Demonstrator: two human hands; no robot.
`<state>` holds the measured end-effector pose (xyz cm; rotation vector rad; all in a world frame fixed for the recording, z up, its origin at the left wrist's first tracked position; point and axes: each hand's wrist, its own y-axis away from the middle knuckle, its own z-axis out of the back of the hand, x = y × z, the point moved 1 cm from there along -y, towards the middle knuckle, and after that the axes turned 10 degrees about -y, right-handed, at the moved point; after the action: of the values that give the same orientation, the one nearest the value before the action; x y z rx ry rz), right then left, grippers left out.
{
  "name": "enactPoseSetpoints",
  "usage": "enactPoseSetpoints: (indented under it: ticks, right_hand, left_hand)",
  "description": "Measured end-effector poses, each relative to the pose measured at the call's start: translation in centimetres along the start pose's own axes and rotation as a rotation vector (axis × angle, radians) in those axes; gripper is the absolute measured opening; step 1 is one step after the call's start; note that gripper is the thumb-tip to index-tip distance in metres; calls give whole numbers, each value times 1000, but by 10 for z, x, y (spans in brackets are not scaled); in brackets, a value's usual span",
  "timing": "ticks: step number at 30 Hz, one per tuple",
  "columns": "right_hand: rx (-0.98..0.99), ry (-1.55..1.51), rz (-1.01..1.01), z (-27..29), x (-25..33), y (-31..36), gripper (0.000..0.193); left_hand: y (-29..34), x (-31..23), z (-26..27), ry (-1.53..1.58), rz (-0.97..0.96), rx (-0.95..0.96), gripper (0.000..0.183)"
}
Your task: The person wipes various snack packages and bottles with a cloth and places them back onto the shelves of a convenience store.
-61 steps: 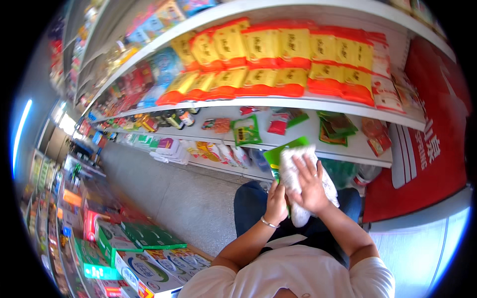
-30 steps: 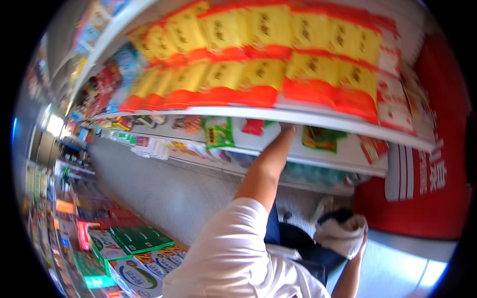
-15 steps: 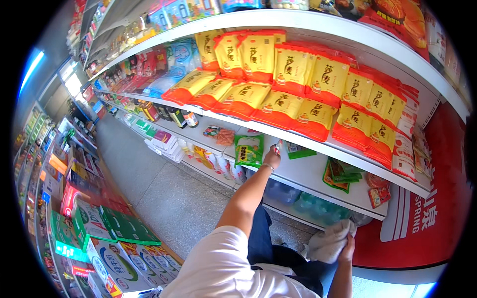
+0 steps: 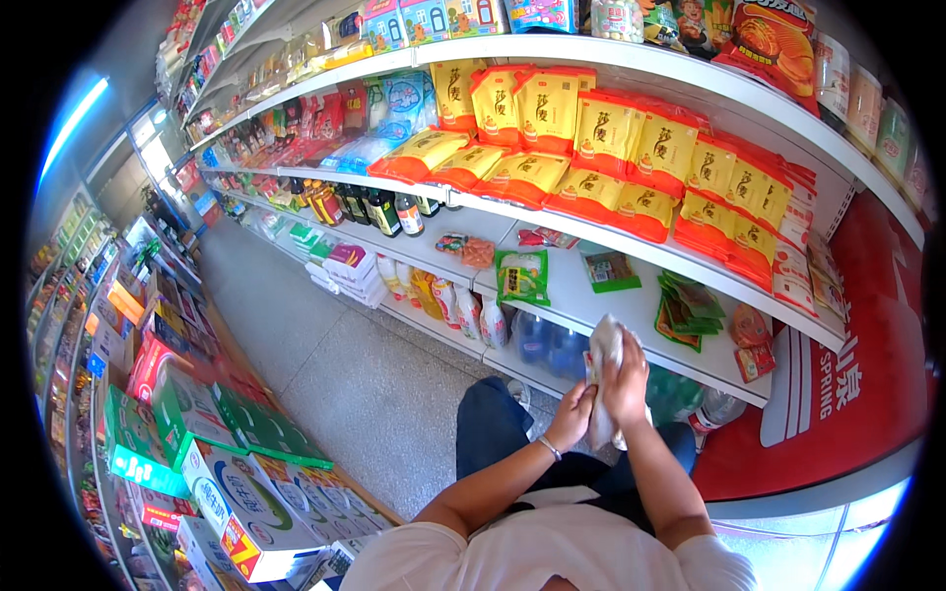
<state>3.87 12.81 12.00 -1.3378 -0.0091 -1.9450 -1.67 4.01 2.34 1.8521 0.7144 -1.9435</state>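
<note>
My two hands are together in front of my knees, before the lower shelf point(image 4: 552, 295). A pale grey-white cloth point(image 4: 605, 340) is in my right hand point(image 4: 627, 379), whose fingers press along its right side. Against the cloth's left side, my left hand point(image 4: 572, 418) is closed. It pinches a small white-and-red packet point(image 4: 591, 370), mostly hidden between the fingers and the cloth. Nearest on the shelf are a green-and-white packet point(image 4: 522, 276) at its front edge and a dark green packet point(image 4: 611, 271) behind.
Several green packets point(image 4: 687, 307) and a red packet point(image 4: 755, 362) lie farther right on that shelf. Yellow-and-red bags point(image 4: 601, 133) fill the shelf above. Bottles point(image 4: 408, 214) stand to the left. Boxed cartons point(image 4: 236, 507) are stacked at the lower left. A red panel point(image 4: 838, 433) stands right.
My left hand has drawn back from the shelf with the small packet. My right hand has raised the cloth up and leftward to meet it.
</note>
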Motion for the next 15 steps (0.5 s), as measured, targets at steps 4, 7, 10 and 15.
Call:
enactPoseSetpoints:
  ticks: [4,7,10,15]
  right_hand:
    - [141,-1040,-734,30,-73,-36,43]
    - [236,-1791,-783,25,-4,-10,55]
    - [365,-1354,-412,6,-6,22,52]
    - [277,-935,-138,18,16,27,37]
  left_hand:
    - [25,-44,2,263,5,-66,22]
    - [22,-71,14,426,82,-252,25]
    - [-4,-52,1,171,-36,-544,29]
    - [-29,-69,-19,220,-155,-521,27]
